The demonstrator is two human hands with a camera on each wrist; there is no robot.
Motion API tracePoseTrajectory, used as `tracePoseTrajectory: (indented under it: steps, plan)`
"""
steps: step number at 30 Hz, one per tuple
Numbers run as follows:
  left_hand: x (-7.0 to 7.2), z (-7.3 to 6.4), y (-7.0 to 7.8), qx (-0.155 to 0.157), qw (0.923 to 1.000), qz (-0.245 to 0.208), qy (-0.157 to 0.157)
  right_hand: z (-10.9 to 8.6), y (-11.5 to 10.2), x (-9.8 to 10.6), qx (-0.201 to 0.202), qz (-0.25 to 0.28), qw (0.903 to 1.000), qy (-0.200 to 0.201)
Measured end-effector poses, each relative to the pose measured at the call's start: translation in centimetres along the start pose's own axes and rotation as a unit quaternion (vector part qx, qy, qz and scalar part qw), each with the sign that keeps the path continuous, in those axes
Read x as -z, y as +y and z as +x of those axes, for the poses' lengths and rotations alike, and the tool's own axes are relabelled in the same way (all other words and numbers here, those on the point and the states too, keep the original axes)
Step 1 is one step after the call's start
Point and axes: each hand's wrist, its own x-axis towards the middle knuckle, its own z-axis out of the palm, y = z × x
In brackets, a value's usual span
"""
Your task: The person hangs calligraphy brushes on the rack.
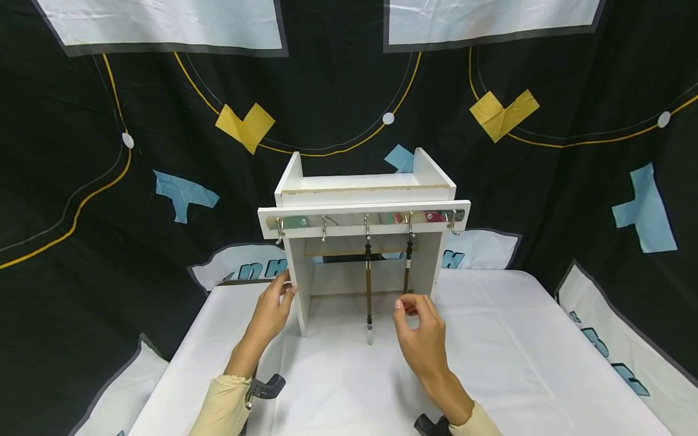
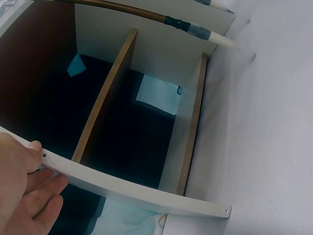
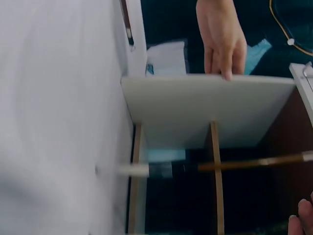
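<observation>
At the centre-left of the head view, the person's left hand (image 1: 271, 312) pinches the front edge of the left panel of a white rack (image 1: 297, 278). Right of centre, the right hand (image 1: 423, 339) is raised with fingers bent, at the lower part of the right brush (image 1: 408, 254); whether it grips that brush cannot be told. The middle brush (image 1: 368, 278) hangs near mid-frame from a hook (image 1: 366, 224), its pale tip downward. The rack stands on a white surface (image 1: 523, 345), before a black cloth (image 1: 338, 79).
</observation>
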Motion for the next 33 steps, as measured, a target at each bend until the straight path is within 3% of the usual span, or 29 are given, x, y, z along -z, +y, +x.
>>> tracePoseTrajectory:
  steps: [5, 10, 15, 21, 25, 29, 33]
  plan:
    - [0.0, 0.2, 0.1, 0.005, 1.0, -0.002, -0.003, 1.1, 1.4, 2.1, -0.004, -0.013, 0.9993, 0.036]
    - [0.2, 0.3, 0.1, 0.0, 1.0, -0.002, -0.002, 2.7, 3.3, 3.7, -0.071, -0.011, 0.9969, 0.034]
    - [0.1, 0.1, 0.1, 0.005, 1.0, -0.002, -0.004, 4.0, 6.0, 4.4, -0.136, -0.023, 0.9904, -0.01]
    - [0.0, 0.0, 0.1, 0.005, 1.0, -0.001, -0.002, 4.7, 8.6, 4.6, -0.164, -0.017, 0.9825, -0.086]
    - [0.1, -0.1, 0.1, 0.003, 1.0, -0.001, -0.002, 5.0, 9.4, 4.7, -0.189, -0.002, 0.9699, -0.154]
    - [0.2, -0.1, 0.1, 0.009, 0.9999, -0.003, -0.005, 5.2, 9.8, 4.8, -0.191, -0.003, 0.9614, -0.198]
    - [0.2, -0.1, 0.1, 0.012, 0.9999, -0.002, -0.01, 5.6, 10.1, 4.8, -0.169, -0.012, 0.9622, -0.213]
